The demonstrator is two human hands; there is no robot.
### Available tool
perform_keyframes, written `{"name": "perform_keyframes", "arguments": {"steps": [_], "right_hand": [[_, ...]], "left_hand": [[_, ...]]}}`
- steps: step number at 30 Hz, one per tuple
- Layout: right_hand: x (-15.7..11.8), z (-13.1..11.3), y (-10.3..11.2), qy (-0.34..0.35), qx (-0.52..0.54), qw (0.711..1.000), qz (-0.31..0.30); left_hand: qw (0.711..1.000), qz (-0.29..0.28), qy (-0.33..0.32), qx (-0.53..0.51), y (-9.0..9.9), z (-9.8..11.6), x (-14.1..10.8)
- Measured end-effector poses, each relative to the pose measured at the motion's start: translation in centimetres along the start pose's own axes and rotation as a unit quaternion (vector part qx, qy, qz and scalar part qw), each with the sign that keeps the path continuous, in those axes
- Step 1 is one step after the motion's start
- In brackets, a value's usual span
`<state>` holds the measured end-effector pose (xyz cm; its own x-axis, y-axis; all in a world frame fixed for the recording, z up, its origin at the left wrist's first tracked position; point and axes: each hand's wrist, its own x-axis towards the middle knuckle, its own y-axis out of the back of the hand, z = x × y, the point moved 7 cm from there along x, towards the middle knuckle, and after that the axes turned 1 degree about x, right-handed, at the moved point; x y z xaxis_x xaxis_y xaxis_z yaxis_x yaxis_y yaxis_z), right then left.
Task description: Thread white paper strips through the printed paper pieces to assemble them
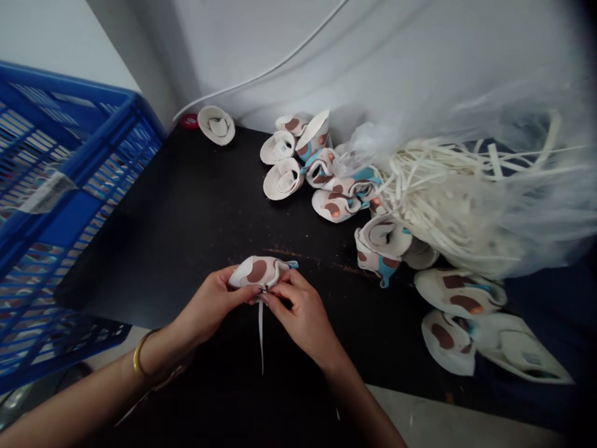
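A small fabric shoe (259,272), cream with brown spots and a blue loop at its right end, is held over the black table. My left hand (217,298) is closed around its left side, thumb along the near edge. From the right, my right hand (298,308) pinches that same near edge, and its fingertips almost meet my left thumb. A narrow white strip (261,339) hangs down from where the fingertips meet. The fingers hide how the strip joins the shoe. A small dark spot shows at the pinch point.
More fabric shoes (283,178) lie along the wall and down the right side of the black table (186,224). A clear plastic bag (513,230) spills white strips (420,180) at the right. On the left stands a blue crate (69,180). A white cable (261,76) runs along the wall.
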<state>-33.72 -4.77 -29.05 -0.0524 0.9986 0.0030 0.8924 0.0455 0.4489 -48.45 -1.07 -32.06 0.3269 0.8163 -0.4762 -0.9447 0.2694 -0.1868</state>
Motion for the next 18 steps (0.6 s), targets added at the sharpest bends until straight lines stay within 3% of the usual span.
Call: {"name": "perform_keyframes", "arguments": {"steps": [10, 18], "right_hand": [[0.1, -0.3, -0.3, 0.0, -0.026, 1.0, -0.011], [-1.6, -2.3, 0.4, 0.029, -0.113, 0.993, 0.023]], "left_hand": [[0.998, 0.022, -0.028, 0.047, 0.4, -0.2, -0.1], [0.995, 0.09, -0.042, 0.002, 0.5, -0.1, 0.3]]}}
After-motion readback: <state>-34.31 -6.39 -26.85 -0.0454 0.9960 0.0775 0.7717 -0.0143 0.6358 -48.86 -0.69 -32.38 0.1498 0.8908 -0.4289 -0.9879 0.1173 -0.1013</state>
